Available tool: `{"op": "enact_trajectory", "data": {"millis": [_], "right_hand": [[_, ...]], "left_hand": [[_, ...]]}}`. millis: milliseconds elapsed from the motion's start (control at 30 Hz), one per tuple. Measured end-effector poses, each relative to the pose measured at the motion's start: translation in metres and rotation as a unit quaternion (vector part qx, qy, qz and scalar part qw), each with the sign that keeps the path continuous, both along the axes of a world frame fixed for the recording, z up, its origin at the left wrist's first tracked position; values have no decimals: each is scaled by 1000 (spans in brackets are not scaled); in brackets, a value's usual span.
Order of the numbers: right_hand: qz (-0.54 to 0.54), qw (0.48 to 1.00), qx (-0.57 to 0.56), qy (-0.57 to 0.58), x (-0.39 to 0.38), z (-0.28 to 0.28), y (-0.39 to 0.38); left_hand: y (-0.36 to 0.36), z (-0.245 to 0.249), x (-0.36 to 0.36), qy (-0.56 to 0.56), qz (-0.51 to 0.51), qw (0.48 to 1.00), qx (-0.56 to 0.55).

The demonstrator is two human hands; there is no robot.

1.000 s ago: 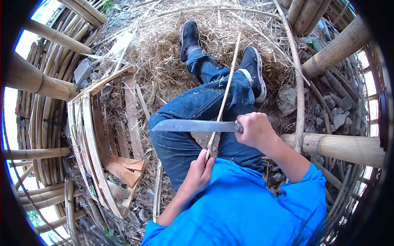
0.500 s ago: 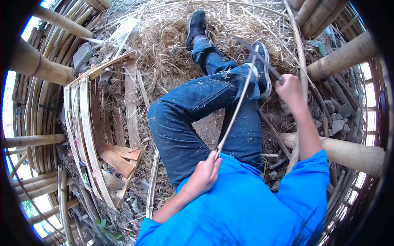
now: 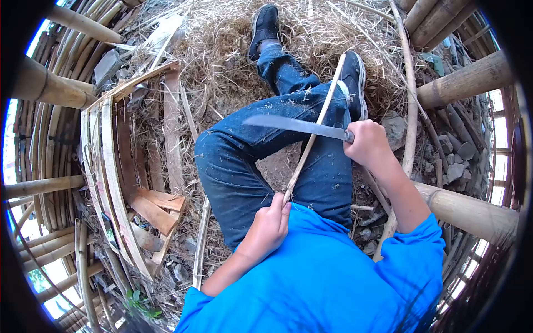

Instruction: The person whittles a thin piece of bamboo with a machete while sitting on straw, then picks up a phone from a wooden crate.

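My left hand [image 3: 270,222] is closed on the lower end of a long, thin bamboo strip [image 3: 320,123], close to my waist. The strip slants up and right across my thighs to the shoe on the right. My right hand [image 3: 366,143] is wrapped round the dark handle of a long knife [image 3: 300,125]. Its blade points left and crosses the strip over my legs; whether it touches the strip I cannot tell. Small pale shavings lie on my blue jeans [image 3: 233,161].
A wooden crate-like frame [image 3: 114,172] stands at the left with loose boards. Thick bamboo poles [image 3: 472,213] reach in from both sides. Dry shavings [image 3: 216,61] cover the ground ahead, and stones [image 3: 455,166] lie at the right. A long stick [image 3: 411,100] lies beside my right arm.
My right hand has moved down and left. The blade has swung from pointing up-left near the shoe to lying nearly level across my legs. My left hand has shifted slightly left and down with the strip.
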State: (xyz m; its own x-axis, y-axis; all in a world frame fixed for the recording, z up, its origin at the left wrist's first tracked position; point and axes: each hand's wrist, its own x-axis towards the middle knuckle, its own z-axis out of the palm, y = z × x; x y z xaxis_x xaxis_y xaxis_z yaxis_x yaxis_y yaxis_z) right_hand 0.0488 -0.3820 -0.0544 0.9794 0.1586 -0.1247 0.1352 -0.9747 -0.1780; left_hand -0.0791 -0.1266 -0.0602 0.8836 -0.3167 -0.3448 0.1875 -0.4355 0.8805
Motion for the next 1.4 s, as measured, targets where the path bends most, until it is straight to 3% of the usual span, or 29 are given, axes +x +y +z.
{"op": "enact_trajectory", "data": {"millis": [100,167,233,433,567,633,700,733,867,933,1100,1400], "right_hand": [[0,1000,-23,9,5,-4,-8],[-92,993,-39,-64,18,-14,-30],[-206,976,-61,-24,42,6,-68],[-192,975,-56,-99,50,12,-80],[-324,936,-119,-71,68,-9,-160],[-309,943,-82,-89,61,-28,-189],[-316,935,-34,-159,50,-41,-176],[-322,938,19,-126,40,-39,-160],[-234,938,219,-131,-14,-25,-71],[-168,960,219,-49,-34,8,-17],[-25,990,136,39,-59,-3,28],[29,997,66,-12,-40,-4,25]], "left_hand": [[-1,-2,0,6,2,1000,-2],[-4,-1,-9,2,-5,1000,-4],[-7,-3,-20,-29,-20,999,-5],[-9,1,-13,0,-68,997,-37],[-5,11,-19,-11,-93,993,-66],[-6,16,-11,5,-43,999,4],[2,3,-3,-4,0,1000,3],[5,-1,1,-2,14,1000,-23],[-2,-7,10,18,34,998,-51],[-3,-6,14,38,23,998,-42],[-4,-1,14,45,0,997,-55],[-2,9,7,61,8,997,-48]]}}
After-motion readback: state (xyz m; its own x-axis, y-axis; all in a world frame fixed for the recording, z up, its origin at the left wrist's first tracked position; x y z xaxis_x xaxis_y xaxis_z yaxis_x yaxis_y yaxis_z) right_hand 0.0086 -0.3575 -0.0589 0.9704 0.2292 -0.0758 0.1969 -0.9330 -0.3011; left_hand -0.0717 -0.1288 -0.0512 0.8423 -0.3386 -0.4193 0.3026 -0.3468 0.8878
